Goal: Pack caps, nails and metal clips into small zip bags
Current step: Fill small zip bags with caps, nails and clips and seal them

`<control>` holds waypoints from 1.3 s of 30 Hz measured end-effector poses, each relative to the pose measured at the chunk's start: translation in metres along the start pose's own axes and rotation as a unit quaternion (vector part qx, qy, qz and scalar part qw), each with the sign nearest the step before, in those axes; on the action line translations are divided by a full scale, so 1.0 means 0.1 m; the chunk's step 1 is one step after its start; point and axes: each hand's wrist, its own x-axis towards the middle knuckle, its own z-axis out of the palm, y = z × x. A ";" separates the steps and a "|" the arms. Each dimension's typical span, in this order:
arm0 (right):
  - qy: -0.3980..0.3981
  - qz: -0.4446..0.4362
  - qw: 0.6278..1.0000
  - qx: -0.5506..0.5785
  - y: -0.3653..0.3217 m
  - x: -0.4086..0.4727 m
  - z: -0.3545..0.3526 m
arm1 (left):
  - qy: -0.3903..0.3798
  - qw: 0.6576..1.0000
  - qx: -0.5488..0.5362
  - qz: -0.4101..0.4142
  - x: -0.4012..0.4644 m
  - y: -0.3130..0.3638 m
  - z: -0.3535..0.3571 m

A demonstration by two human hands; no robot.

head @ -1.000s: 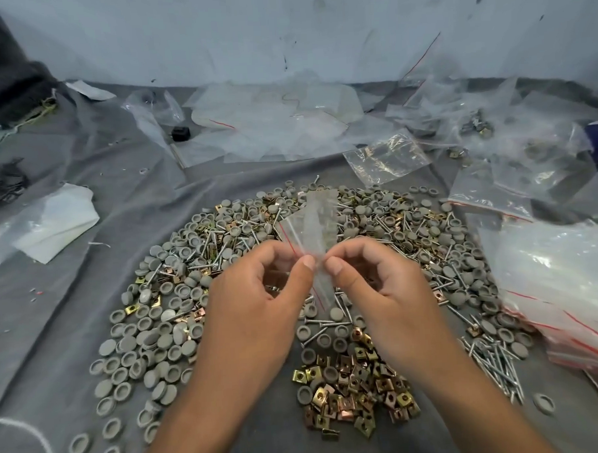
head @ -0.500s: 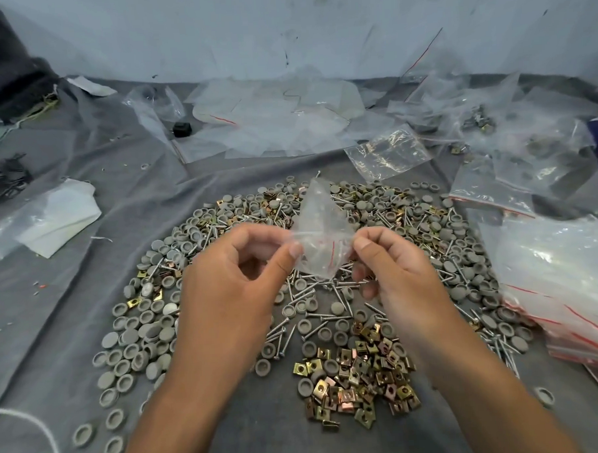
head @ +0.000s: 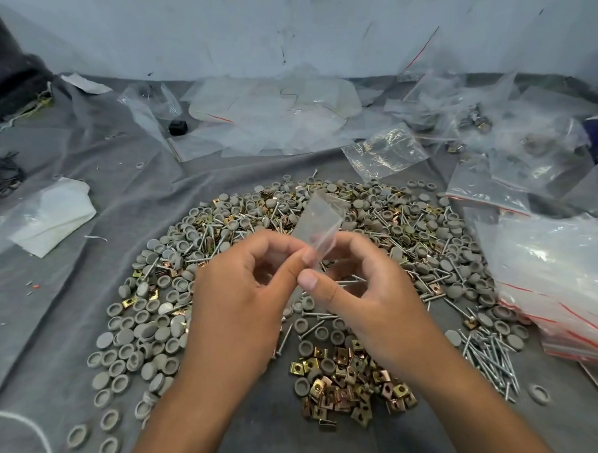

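1. Both hands meet over the heap: the left hand [head: 245, 290] and the right hand [head: 369, 291] each pinch one small zip bag [head: 320, 227] between thumb and fingers, probably to part its mouth for filling.
2. Near the front edge of the grey cloth [head: 54, 305], metal clips [head: 349, 385] lie sorted, caps [head: 138, 336] to the left and nails [head: 488, 358] to the right, within easy reach.
3. Spare bags [head: 560, 283] are stacked at the right edge.
4. No writing or labels can be read.

Left hand [head: 239, 297], right hand [head: 372, 291] raised, thumbs meeting, fingers curled, pinching
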 end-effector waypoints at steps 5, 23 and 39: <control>-0.016 0.003 0.998 0.053 -0.02 0.01 0.02 | -0.021 0.998 0.046 0.027 -0.03 0.03 0.02; 0.061 0.118 0.986 0.104 -0.08 0.01 -0.11 | 0.063 0.936 0.285 0.198 -0.08 -0.08 0.11; -0.303 0.060 0.833 -0.460 0.06 -0.12 -0.37 | -0.001 0.932 0.323 0.165 -0.02 -0.10 0.10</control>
